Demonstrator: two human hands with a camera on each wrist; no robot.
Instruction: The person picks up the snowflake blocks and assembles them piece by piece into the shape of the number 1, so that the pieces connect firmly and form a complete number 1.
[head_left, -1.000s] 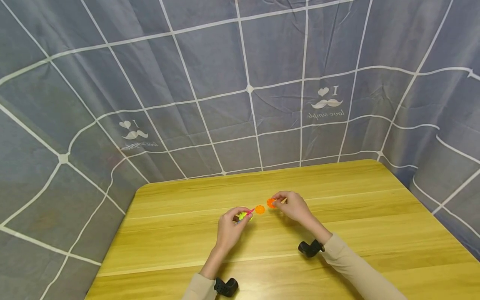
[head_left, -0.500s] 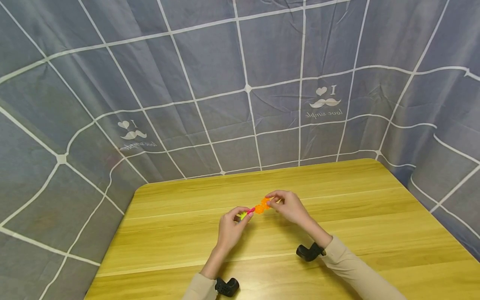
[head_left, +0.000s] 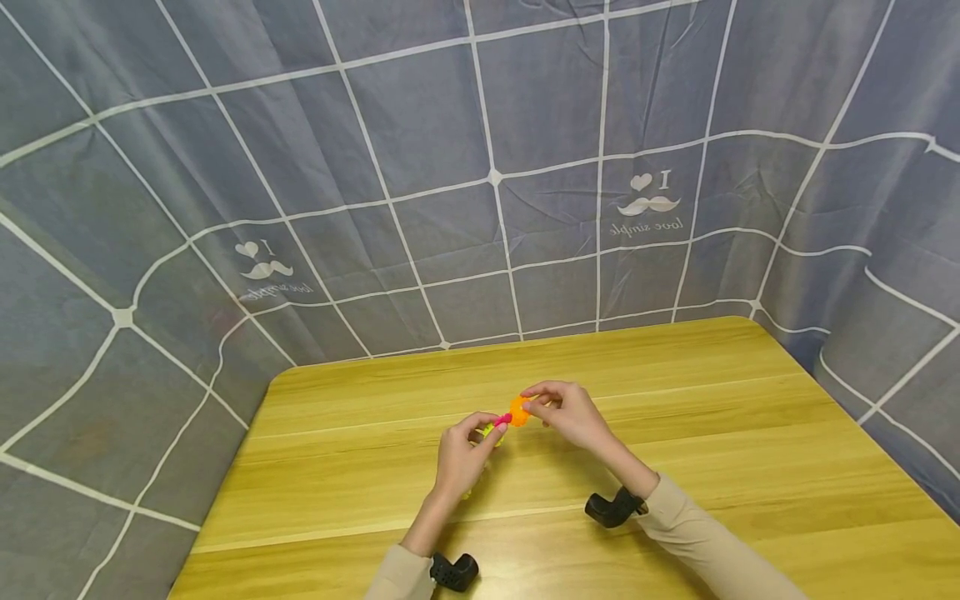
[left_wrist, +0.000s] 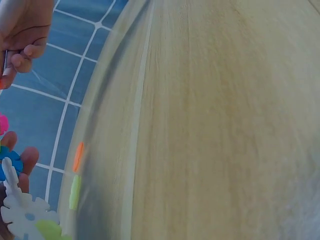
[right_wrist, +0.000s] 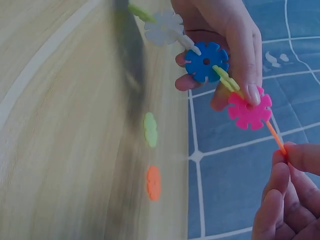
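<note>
My left hand (head_left: 461,454) grips a chain of notched plastic snowflake discs, thumb on the pink disc (right_wrist: 250,109). Behind the pink one the chain runs through a yellow-green disc (right_wrist: 227,79), a blue disc (right_wrist: 206,62) and a white disc (right_wrist: 163,28) to another green disc (right_wrist: 141,12). With thumb and fingertips my right hand (head_left: 573,414) pinches an orange disc (right_wrist: 275,136), seen edge-on in the right wrist view. Its far edge meets the rim of the pink disc. In the left wrist view the white disc (left_wrist: 30,215) shows large, while the pink disc is cut by the frame edge.
On the wooden table (head_left: 337,467) lie a loose light green disc (right_wrist: 150,130) and a loose orange disc (right_wrist: 153,183), below the hands. A grey curtain with white lines (head_left: 420,242) hangs behind the table and at its sides. Each wrist wears a black camera (head_left: 454,573).
My right hand has moved left, bringing its orange disc from apart to the pink disc's edge. The left hand has stayed nearly in place, with the pink disc shifting slightly in its fingers.
</note>
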